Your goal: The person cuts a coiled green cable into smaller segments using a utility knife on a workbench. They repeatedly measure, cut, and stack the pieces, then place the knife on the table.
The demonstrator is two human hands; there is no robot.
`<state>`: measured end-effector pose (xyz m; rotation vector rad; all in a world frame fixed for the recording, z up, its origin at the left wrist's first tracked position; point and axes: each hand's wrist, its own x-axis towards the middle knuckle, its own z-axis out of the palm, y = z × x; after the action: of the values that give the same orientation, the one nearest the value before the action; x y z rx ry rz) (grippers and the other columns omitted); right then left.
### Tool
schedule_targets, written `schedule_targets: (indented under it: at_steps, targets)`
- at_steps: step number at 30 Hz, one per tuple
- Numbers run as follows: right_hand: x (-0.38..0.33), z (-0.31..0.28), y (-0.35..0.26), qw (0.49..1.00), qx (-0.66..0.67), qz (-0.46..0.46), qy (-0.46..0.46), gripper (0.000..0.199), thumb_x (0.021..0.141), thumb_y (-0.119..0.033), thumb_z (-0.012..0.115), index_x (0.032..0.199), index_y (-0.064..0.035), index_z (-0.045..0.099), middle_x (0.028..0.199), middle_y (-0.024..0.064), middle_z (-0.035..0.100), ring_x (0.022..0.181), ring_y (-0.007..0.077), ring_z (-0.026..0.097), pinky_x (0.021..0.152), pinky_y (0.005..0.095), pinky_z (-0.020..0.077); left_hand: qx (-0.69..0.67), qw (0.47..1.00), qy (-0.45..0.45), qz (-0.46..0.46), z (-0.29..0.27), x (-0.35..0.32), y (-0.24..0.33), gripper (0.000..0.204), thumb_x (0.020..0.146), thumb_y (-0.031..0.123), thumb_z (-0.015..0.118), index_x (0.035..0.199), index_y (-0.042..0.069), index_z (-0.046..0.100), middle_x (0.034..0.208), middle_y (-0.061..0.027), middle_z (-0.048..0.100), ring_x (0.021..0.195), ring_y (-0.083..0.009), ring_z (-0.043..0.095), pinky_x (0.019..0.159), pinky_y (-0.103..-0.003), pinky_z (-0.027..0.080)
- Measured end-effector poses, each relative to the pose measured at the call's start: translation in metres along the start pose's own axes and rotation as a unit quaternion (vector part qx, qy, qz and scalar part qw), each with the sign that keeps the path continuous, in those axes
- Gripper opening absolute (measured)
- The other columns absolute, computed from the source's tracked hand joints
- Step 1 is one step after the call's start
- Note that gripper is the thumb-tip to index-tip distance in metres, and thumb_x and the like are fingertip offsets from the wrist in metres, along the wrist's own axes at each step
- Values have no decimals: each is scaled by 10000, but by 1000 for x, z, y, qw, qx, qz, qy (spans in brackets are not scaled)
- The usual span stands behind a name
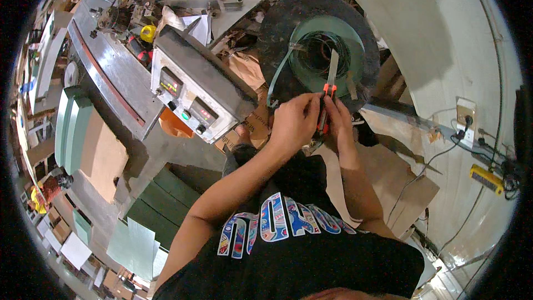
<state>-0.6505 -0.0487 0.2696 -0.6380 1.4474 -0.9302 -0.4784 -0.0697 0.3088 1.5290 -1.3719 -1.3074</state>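
Both my hands are close together around a utility knife (pixel 330 90) with a red-orange and black handle. Its long blade sticks out away from me, over a round dark reel (pixel 277 28) wound with green strap or cord (pixel 311 58). My left hand (pixel 294 122) has its fingers curled in at the left side of the handle. On the other side, my right hand (pixel 340 121) is closed on the handle. My fingers partly hide the handle's lower end.
Left of the reel stands a grey control box (pixel 205 72) with two lit displays. Tools and a yellow tape measure (pixel 147 33) lie on a metal table (pixel 114 61). Green boards (pixel 164 203) are stacked at lower left. A wall socket (pixel 465 122) with cables is at right.
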Motion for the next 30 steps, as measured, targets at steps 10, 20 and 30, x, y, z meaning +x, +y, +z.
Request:
schedule_targets:
  at_steps: [10, 20, 30]
  targets:
    - [192, -69, 76, 881, -455, -127, -29, 362, 1108, -363, 585, 1215, -18, 602, 726, 132, 668, 564, 252, 667, 562, 432, 525, 276, 948, 156, 17, 93, 191, -199, 313, 1057, 191, 621, 1339, 284, 721, 1391, -78, 603, 1204, -384, 627, 954, -503, 565]
    - [187, -17, 16, 794, -600, -57, -82, 436, 1067, -389, 518, 1202, 15, 611, 1087, 331, 740, 999, 535, 722, 874, 628, 569, 211, 971, 105, -36, 89, 200, -190, 187, 976, 225, 755, 1151, 177, 800, 1190, -101, 714, 1091, -360, 711, 941, -470, 573]
    - [171, 6, 38, 786, -609, -74, -80, 353, 957, -211, 583, 1165, 74, 598, 1013, 313, 761, 946, 510, 747, 859, 624, 581, 181, 971, 151, 37, 91, 196, -221, 126, 948, 201, 759, 1050, 184, 832, 1125, -106, 767, 1049, -368, 728, 907, -456, 587]
